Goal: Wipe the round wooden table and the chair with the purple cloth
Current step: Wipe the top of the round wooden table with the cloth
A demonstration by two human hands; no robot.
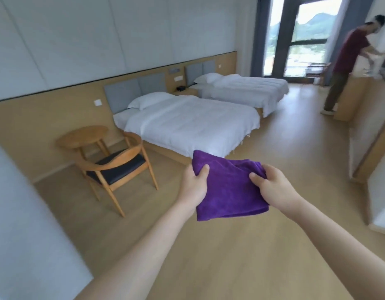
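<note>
Both hands pinch purple cloth edges over open floor.

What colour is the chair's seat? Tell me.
Dark grey, nearly black, on the chair; seen in the head view.

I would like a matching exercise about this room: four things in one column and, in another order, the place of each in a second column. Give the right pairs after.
Things:
1. purple cloth
2. chair
3. round wooden table
4. pillow

Places:
A. at the head of the nearer bed
B. against the wall, behind the chair
C. held between the left hand and the right hand
D. on the floor, in front of the table, near the foot of the nearer bed

Pairs: 1-C, 2-D, 3-B, 4-A
</note>
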